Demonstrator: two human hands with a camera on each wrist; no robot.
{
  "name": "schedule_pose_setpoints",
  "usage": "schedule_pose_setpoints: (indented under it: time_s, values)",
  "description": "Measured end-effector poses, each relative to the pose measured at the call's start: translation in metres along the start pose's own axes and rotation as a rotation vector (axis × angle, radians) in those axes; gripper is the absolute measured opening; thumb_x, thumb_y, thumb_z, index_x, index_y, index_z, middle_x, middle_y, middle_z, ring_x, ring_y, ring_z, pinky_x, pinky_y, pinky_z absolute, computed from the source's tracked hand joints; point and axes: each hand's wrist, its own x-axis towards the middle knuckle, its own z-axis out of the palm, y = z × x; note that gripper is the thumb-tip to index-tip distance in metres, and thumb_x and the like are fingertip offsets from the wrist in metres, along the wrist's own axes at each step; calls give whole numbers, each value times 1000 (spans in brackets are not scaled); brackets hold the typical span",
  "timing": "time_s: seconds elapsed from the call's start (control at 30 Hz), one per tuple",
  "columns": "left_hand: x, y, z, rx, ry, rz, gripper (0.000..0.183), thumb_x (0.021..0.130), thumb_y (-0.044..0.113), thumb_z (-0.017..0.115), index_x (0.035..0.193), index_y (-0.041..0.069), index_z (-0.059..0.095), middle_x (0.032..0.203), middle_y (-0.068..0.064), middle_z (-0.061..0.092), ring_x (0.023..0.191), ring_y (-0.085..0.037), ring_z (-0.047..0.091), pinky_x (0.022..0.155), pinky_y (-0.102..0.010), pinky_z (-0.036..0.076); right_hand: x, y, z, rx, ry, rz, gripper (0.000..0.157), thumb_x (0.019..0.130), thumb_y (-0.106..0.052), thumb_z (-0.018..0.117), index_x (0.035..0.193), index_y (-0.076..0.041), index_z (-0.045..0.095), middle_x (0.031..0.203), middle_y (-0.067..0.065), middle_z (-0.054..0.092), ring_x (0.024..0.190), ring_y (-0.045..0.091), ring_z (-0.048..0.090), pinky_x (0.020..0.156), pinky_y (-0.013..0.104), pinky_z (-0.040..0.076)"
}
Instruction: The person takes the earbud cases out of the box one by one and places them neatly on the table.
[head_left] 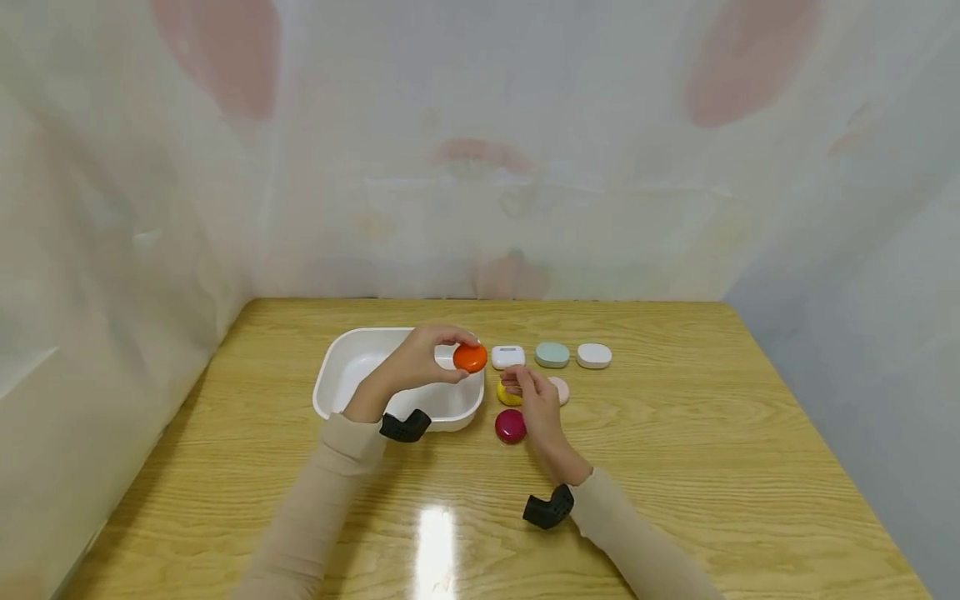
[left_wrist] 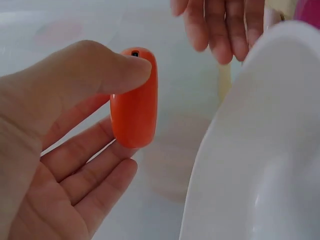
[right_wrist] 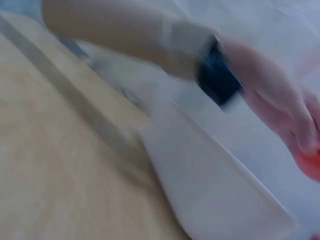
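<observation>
My left hand [head_left: 425,360] pinches an orange earbud case [head_left: 470,358] between thumb and fingers, over the right end of a white basin [head_left: 324,392]. In the left wrist view the orange earbud case [left_wrist: 134,112] stands on edge, a small dark port near the thumb tip. My right hand [head_left: 538,404] hovers by the small cases with fingers loosely extended and nothing in its grasp. In the head view it partly covers a yellow case [head_left: 508,395] and a pale pink case [head_left: 561,390]. A crimson case [head_left: 511,426] lies just left of that wrist.
Along the back lie a white case with a grey label [head_left: 507,357], a mint-green case [head_left: 552,355] and a plain white case [head_left: 594,356]. All rest on a wooden table [head_left: 712,467], with hanging pale sheets [head_left: 600,208] behind and at the sides.
</observation>
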Motion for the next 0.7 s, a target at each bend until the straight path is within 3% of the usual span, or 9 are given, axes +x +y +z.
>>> schedule_pose_setpoints:
  time_s: [0.1, 0.2, 0.37, 0.5, 0.7]
  values:
    - [-2, 7, 6, -3, -5, -1, 40, 76, 8, 78, 115, 8, 67, 119, -9, 69, 115, -26, 62, 104, -45, 48, 14, 0, -16, -20, -45, -41, 40, 105, -16, 35, 111, 16, 58, 108, 36, 62, 84, 10, 64, 81, 22, 56]
    - [-4, 12, 14, -18, -2, 6, 42, 75, 8, 78, 116, 7, 67, 117, -9, 69, 113, -25, 62, 103, -44, 49, 26, -2, -35, -30, -139, -17, 41, 106, -17, 35, 117, 17, 55, 107, 32, 64, 84, 12, 66, 82, 27, 57]
    - [-5, 20, 30, -33, 12, 1, 41, 75, 5, 77, 115, 6, 66, 113, -9, 69, 108, -24, 62, 100, -42, 51, 44, -3, -68, -74, -252, 27, 45, 104, -25, 40, 123, 14, 52, 98, 9, 70, 86, 11, 67, 81, 26, 57]
    - [-4, 27, 47, -53, 16, -10, 40, 76, 5, 77, 114, 6, 66, 113, -9, 69, 107, -23, 62, 100, -41, 51, 54, 0, -91, -141, -298, 17, 47, 103, -30, 43, 116, 14, 56, 85, -5, 68, 78, 7, 64, 71, 23, 55]
    - [-1, 36, 78, -76, -21, -9, 37, 78, 8, 75, 113, 5, 66, 115, -10, 69, 106, -24, 63, 97, -44, 52, 62, -1, -111, -145, -324, -1, 42, 104, -31, 42, 108, 7, 59, 80, -6, 67, 73, 8, 62, 66, 24, 54]
